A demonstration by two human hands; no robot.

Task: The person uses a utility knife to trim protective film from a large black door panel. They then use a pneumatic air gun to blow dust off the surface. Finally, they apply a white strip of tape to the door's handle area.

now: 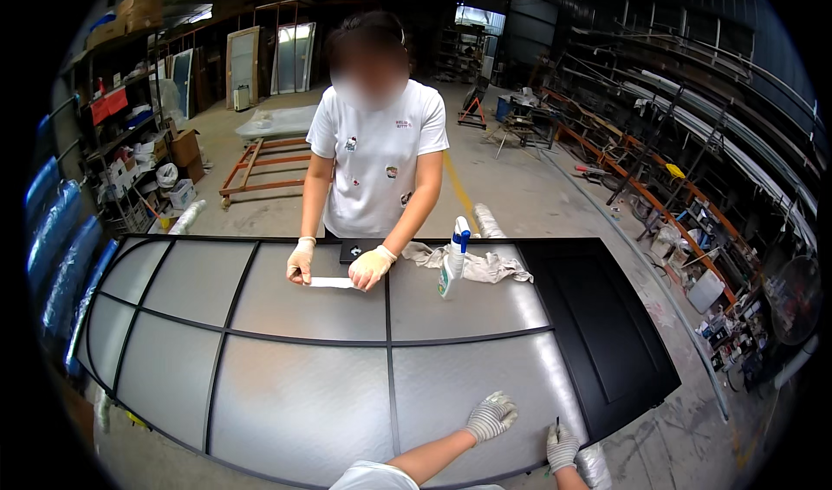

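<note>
We have a black-framed door (387,343) with glass panes lying flat before us. Our left hand (491,415), in a striped glove, is over the door's near glass, palm down, fingers loosely extended, with nothing visible in its grasp; we cannot tell whether it touches the pane. At the door's near edge, toward its solid black end, our right hand (562,447) has its fingers curled closed around a slim dark object (558,421) that points up. Across the door, a co-worker (375,161) holds a white strip (333,283) between two gloved hands (371,267). On the door's far half we see a spray bottle (454,258) and a crumpled gray cloth (495,267).
</note>
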